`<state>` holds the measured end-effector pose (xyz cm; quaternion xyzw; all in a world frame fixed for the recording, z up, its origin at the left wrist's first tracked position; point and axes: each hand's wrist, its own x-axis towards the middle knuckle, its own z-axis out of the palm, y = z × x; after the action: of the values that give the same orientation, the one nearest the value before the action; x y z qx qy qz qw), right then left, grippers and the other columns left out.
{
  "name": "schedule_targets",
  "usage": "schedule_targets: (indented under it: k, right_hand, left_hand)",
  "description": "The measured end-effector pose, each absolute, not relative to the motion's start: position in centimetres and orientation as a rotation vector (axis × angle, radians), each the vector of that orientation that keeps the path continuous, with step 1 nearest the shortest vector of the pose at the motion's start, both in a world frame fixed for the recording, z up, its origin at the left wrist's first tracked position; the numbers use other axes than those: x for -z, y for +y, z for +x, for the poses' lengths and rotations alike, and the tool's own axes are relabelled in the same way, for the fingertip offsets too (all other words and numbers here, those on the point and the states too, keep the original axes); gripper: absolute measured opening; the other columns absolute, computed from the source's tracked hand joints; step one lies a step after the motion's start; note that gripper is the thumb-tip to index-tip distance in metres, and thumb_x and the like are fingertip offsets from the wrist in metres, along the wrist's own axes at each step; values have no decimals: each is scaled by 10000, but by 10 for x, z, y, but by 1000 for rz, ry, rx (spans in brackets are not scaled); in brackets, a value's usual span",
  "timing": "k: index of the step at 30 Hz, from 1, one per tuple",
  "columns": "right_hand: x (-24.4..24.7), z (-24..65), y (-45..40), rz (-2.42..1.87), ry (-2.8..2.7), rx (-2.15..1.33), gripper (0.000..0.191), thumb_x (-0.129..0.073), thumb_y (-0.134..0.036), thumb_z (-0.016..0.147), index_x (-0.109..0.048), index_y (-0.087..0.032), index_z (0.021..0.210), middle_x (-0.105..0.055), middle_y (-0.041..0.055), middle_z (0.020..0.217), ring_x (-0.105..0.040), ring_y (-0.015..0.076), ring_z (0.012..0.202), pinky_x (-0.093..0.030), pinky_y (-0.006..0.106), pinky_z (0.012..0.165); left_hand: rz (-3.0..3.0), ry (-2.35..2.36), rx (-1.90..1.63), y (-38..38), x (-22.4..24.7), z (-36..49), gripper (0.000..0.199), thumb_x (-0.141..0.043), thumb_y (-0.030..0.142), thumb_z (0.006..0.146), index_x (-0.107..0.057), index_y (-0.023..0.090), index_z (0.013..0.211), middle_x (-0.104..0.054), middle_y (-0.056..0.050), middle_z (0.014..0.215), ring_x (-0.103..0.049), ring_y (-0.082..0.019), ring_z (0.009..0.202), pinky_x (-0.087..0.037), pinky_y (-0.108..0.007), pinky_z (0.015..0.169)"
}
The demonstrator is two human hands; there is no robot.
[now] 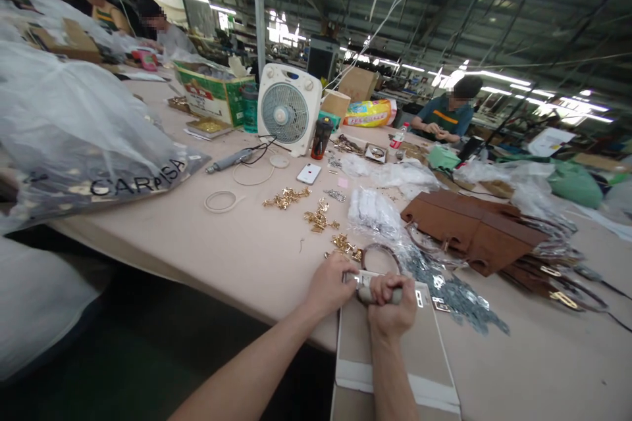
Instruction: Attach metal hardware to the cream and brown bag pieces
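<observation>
My right hand (394, 299) is wrapped around a thick grey round-bodied tool (366, 295), its kind mostly hidden by the fingers. The tool lies sideways and points toward my left hand (336, 283), whose fingers are curled together at its end. Whatever my left fingers pinch is too small to make out. Both hands are over the far end of a cardboard panel (409, 348) with white edges. A brown ring-shaped strap or handle (380, 248) stands just beyond them. Small gold metal fittings (345, 247) lie near my left hand.
Brown leather bags (474, 227) and flat grey pieces (464, 299) lie at right. Farther back are a phone (309, 173), a box fan (287, 108), a grey electric screwdriver (232, 160) and a tape roll (220, 201). A large plastic bag (74, 125) fills the left. A co-worker (447, 115) sits opposite.
</observation>
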<state>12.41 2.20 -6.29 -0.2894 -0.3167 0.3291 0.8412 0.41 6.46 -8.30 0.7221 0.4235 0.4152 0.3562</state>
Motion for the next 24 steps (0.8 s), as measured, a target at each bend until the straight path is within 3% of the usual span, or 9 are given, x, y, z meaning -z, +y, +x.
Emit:
schedule_targets:
  k: [24]
  right_hand:
    - [62, 104, 28, -798, -874, -441, 327, -548, -332, 1031, -561, -192, 736, -388, -69, 544, -365, 101, 431, -303, 213, 425]
  left_hand:
    - [1886, 1132, -996, 66, 82, 4, 260, -701, 92, 795, -823, 256, 955, -698, -39, 993, -652, -228, 970, -555, -349, 882]
